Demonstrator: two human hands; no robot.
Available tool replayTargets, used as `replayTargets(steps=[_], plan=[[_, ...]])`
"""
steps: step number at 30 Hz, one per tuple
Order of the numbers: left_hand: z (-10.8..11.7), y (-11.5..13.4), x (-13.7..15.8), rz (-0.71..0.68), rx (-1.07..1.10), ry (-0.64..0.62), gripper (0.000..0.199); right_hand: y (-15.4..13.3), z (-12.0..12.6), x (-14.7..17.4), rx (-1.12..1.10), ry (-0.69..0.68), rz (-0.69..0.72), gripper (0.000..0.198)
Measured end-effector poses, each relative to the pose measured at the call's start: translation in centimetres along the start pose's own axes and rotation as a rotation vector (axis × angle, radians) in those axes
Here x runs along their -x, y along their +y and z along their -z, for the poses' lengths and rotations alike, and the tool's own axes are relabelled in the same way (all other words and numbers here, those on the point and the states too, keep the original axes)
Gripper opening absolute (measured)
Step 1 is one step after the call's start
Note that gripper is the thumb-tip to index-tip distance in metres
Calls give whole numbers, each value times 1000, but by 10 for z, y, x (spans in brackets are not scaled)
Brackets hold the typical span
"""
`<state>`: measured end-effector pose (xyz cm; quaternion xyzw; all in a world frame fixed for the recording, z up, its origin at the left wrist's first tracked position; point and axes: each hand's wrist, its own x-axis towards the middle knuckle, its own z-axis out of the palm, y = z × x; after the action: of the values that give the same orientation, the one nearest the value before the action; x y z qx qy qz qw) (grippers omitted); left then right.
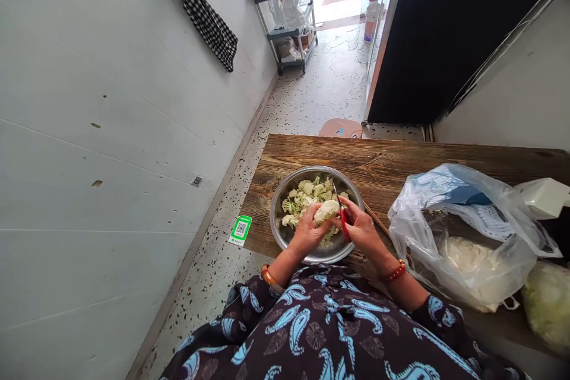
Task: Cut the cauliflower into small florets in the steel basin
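Note:
A wide metal bowl (275, 214) stands on the wooden table, with many cut cauliflower florets (307, 190) lying in it. Over the bowl, my left hand (309, 233) is closed around a larger piece of cauliflower (327, 212). My right hand (360, 227) grips scissors (343, 219) with red handles, right beside that piece. The blades point away from me, toward the far side of the bowl. Part of the handles is hidden by the fingers.
On the right of the wooden table (378, 157) sits an open clear plastic bag (463, 237) with pale contents. Another bagged vegetable (547, 303) lies nearer the right edge. A green QR card (241, 230) is at the table's left edge. Beyond stand a shelf cart (285, 32) and a black cabinet (427, 35).

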<state>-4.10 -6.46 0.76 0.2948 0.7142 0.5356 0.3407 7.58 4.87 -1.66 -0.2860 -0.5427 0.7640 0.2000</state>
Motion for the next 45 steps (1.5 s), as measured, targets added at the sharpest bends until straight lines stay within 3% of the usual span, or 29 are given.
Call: replayTargets(steps=[4, 7, 11, 14, 18, 22, 26, 34, 39, 45], plan=[[3, 2, 5, 49, 88, -60, 37, -9, -2, 0, -97, -87, -84, 70], [5, 4, 9, 63, 137, -66, 38, -11, -9, 4, -157, -39, -86, 65], [1, 7, 12, 114, 283, -25, 40, -7, -21, 10, -244, 86, -49, 61], [-5, 2, 10, 223, 508, -14, 43, -8, -27, 15, -315, 100, -30, 55], [-3, -5, 6, 347, 732, 120, 50, -21, -25, 20, -397, 119, 14, 41], [12, -2, 6, 328, 765, 105, 53, -29, -10, 17, -379, 98, 23, 35], [24, 3, 7, 238, 819, 40, 64, -19, 0, 9, -221, 175, 3, 43], [42, 4, 11, 196, 832, -34, 67, -14, -17, -6, -64, 239, 25, 64], [49, 4, 12, 159, 782, -37, 57, -25, -35, 0, -91, 99, -60, 55], [56, 7, 14, 13, 435, -43, 54, -24, -60, 8, -142, 42, -124, 53]])
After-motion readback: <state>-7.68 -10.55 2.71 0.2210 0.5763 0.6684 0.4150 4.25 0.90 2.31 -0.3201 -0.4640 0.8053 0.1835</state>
